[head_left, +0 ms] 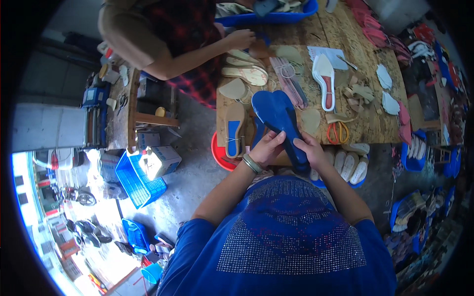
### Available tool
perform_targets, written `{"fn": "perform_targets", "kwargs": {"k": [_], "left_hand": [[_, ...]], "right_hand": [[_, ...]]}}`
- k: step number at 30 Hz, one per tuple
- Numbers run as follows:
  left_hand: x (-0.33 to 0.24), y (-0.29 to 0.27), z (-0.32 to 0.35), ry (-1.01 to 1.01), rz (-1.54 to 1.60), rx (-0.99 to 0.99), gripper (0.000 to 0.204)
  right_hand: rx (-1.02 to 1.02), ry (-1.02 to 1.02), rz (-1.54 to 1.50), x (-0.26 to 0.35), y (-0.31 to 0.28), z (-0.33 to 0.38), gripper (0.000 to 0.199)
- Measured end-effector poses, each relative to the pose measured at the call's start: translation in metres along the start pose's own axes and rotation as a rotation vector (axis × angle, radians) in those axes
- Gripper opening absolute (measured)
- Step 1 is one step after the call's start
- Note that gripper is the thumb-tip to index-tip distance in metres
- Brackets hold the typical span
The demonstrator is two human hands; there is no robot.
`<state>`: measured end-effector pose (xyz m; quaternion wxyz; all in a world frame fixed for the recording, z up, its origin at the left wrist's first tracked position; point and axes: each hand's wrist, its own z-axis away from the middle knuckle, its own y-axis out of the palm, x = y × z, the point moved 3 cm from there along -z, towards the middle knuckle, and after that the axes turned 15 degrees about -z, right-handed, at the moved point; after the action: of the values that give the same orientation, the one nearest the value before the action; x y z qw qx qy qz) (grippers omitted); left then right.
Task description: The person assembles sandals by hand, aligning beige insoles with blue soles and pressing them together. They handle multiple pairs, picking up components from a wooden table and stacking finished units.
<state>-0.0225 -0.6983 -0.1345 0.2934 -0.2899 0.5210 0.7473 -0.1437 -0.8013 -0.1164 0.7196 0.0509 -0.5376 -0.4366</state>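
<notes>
We judge the blue insole [279,116] is being fitted: left hand [266,147] and right hand [312,150] each grip pinching its near end, and pressing it flat seems to follow.

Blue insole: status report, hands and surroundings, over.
Left hand and right hand both gripping blue insole. Scissors beside it on table. Co-worker's hand well clear.

Both forearms rise fr lower centre, converge mid-frame. Left hand [266,146]: bangle on wrist, fingers curled in grip. Right hand [310,150]: fingers closed, thumb up, just beside left.
</notes>
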Motion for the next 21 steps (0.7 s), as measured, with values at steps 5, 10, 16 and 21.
{"fn": "perform_targets", "kwargs": {"k": [5, 10, 16, 21], "left_hand": [[-0.037, -0.002, 0.036, 0.182, 0.100, -0.166, 0.042], [-0.058, -0.010, 0.063, 0.295, 0.095, -0.305, 0.044], [-0.052, -0.022, 0.083, 0.217, -0.070, -0.310, 0.045], [-0.044, -0.041, 0.084, 0.184, 0.126, -0.351, 0.041]], "right_hand": [[0.057, -0.442, 0.835, 0.013, 0.053, -0.013, 0.065], [0.160, -0.488, 1.029, 0.014, 0.110, -0.008, 0.089], [0.353, -0.251, 0.828, -0.014, 0.098, -0.028, 0.082], [0.347, 0.054, -0.007, -0.027, 0.056, -0.042, 0.051]]}}
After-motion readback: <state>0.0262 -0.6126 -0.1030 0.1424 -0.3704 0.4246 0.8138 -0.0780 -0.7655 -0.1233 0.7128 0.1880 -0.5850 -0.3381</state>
